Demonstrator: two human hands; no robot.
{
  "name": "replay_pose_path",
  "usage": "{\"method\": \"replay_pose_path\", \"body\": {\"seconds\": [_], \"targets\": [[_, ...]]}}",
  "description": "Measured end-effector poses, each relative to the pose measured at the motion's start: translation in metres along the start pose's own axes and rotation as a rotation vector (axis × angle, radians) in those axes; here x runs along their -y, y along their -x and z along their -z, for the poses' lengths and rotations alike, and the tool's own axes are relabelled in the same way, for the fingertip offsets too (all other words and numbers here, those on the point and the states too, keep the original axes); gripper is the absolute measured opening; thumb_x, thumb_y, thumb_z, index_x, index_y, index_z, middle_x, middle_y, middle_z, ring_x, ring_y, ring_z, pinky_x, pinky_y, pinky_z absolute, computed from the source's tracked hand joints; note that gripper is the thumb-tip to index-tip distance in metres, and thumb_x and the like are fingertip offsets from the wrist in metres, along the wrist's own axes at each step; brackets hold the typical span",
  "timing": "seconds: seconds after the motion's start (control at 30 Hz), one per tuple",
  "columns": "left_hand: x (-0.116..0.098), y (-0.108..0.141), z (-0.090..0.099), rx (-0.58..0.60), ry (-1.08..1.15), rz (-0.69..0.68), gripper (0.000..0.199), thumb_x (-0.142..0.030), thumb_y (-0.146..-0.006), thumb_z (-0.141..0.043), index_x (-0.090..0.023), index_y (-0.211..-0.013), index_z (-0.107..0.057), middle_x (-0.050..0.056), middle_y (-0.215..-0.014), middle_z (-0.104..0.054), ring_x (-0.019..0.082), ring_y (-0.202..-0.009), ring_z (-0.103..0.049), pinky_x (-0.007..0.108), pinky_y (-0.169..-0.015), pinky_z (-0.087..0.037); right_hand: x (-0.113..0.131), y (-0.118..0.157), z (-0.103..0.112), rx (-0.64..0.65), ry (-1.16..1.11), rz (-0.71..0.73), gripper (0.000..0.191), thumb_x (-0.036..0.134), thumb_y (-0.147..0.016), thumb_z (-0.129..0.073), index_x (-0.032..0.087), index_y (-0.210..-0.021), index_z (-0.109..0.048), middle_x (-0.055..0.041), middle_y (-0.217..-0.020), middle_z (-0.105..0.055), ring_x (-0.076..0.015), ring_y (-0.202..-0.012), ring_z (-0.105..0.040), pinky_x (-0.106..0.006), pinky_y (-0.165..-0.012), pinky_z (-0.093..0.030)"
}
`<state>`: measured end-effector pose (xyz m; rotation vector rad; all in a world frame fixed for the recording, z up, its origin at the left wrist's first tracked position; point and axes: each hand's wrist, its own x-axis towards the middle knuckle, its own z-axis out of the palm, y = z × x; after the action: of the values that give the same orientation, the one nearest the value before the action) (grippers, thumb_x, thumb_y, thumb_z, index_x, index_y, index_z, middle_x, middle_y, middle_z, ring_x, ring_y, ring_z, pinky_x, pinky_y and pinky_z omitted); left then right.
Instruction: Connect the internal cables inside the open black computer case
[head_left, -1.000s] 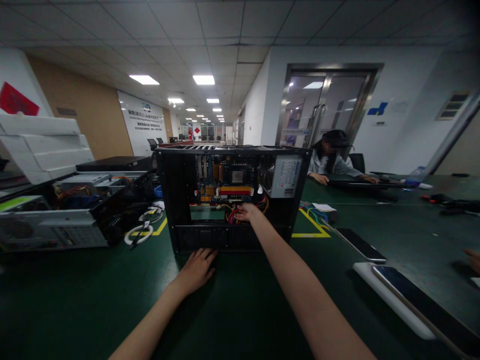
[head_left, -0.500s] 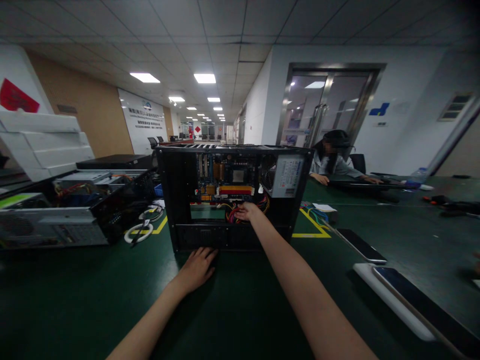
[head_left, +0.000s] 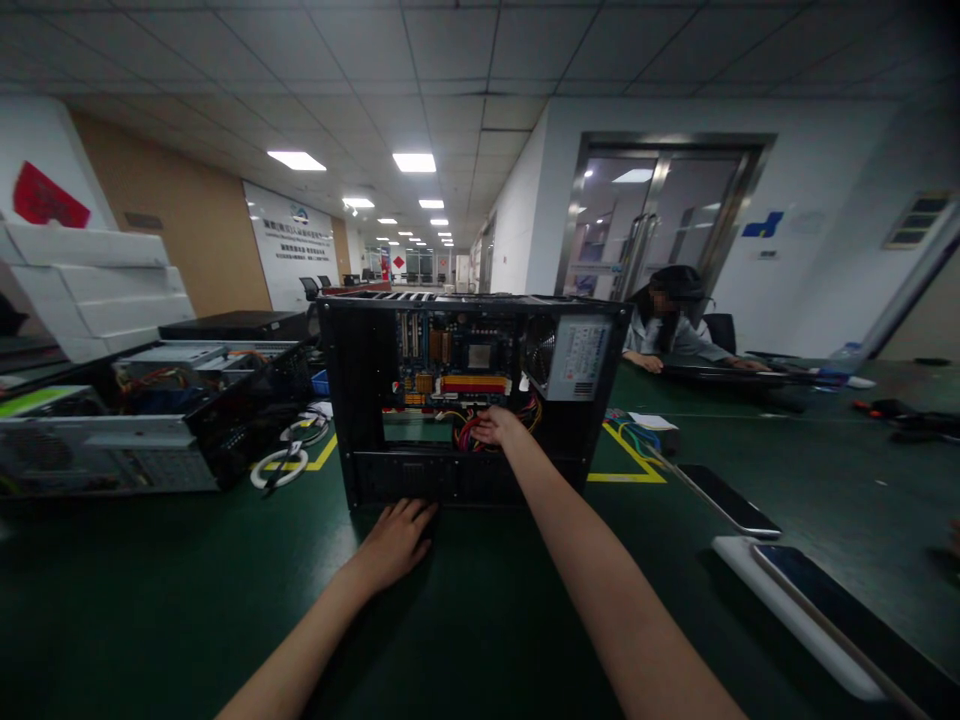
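Vs. the earlier frames: left hand [head_left: 397,542] unchanged, palm down on the counter [head_left: 465,620] at the near foot of the computer case [head_left: 465,480], fingers slightly spread. Right hand [head_left: 495,427] likewise unmoved, reaching through the open side of the case, at the cable bundle [head_left: 463,432]. The case holds its place; the whole view has shifted only slightly. At the far right of the case, another person's hand, visible a second ago, is now barely a blur at the frame edge.

Case: black, upright on the counter, open side facing the wearer. Cable bundle low inside it: red, yellow and dark strands, bunched. Behind and above the bundle, a motherboard [head_left: 459,365] with red and yellow slots [head_left: 472,384]. In the case's upper right corner, a pale, labelled power supply [head_left: 577,358]; a dark fan [head_left: 541,350] just left of it.

Hard to make out: left fingertips lie at the case's lower edge; contact uncertain. Right grip is among the cables; cannot tell whether it pinches a strand or merely touches. Right hand and forearm cover part of the bundle and lower panel. Both forearms are cut off by the bottom edge. Cable ends are lost in the case's dark interior.
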<state>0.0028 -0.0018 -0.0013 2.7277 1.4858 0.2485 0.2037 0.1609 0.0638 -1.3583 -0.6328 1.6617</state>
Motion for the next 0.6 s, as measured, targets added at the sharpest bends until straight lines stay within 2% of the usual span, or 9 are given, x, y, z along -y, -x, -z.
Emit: {"method": "replay_pose_path", "body": {"seconds": [0.23, 0.6], "targets": [[0.0019, -0.0003, -0.0016, -0.007, -0.005, -0.019, 0.048, -0.027, -0.076, -0.039, -0.024, -0.122, -0.029, 0.006, -0.119, -0.040, 0.022, -0.109, -0.035, 0.037, -0.089, -0.029, -0.0011, -0.0010, 0.0023, 0.064, 0.052, 0.015, 0.004, 0.020, -0.074, -0.040, 0.017, -0.073, -0.042, -0.0029, -0.071, -0.049, -0.0144, -0.072, -0.054, -0.029, -0.059, -0.047], [0.0002, -0.0013, -0.0016, -0.009, -0.004, -0.013, 0.047, -0.027, -0.076, -0.039, -0.024, -0.122, -0.030, 0.005, -0.118, -0.041, 0.022, -0.108, -0.035, 0.038, -0.090, -0.029, -0.0017, 0.0048, 0.0029, 0.077, 0.089, 0.026, 0.004, 0.017, -0.076, -0.040, 0.017, -0.077, -0.045, -0.0020, -0.068, -0.052, -0.0117, -0.065, -0.055, -0.030, -0.062, -0.047]]}}
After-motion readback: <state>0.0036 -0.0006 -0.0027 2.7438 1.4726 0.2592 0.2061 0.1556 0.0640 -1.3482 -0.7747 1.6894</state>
